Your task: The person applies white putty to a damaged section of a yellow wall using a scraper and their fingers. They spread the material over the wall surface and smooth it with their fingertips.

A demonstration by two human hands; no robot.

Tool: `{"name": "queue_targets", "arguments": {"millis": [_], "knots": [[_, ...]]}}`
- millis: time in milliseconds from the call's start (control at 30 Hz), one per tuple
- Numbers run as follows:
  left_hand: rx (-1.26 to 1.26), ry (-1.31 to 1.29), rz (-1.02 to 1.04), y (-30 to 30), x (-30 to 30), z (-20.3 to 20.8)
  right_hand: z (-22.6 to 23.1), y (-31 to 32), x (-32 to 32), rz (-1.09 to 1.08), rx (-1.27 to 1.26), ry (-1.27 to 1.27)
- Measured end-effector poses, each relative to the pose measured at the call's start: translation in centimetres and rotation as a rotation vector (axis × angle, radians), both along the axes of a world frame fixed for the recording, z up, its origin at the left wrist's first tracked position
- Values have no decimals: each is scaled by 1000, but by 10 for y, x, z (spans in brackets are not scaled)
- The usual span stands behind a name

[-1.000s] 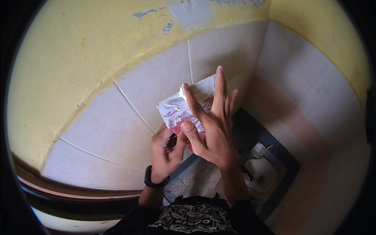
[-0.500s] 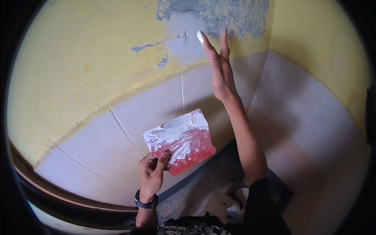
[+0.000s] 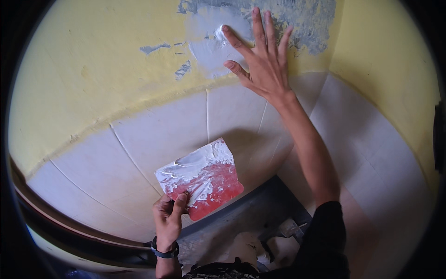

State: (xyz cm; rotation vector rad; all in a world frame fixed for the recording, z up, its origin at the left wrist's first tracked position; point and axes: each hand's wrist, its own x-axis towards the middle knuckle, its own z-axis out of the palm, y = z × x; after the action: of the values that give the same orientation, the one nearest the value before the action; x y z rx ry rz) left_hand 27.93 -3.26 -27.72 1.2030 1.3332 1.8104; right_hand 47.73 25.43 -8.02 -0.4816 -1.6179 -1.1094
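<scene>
Red card (image 3: 214, 179) btwn L fingers (image 3: 179, 204)

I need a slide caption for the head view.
Right hand spread at a grey-patched yellow wall, left hand holding a white-smeared red sheet.

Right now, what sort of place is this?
Probably a room corner indoors, perhaps in a home: two yellow walls meet at the right, pale tiles line their lower parts, and a rough grey patch shows high on one.
</scene>
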Motion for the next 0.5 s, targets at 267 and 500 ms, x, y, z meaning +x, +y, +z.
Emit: {"name": "queue_targets", "arguments": {"millis": [267, 500], "knots": [[145, 29, -15, 13, 24, -6, -18, -69, 80, -366, -82, 140], [369, -184, -281, 6, 37, -27, -188, -215, 3, 1442, -964, 982]]}}
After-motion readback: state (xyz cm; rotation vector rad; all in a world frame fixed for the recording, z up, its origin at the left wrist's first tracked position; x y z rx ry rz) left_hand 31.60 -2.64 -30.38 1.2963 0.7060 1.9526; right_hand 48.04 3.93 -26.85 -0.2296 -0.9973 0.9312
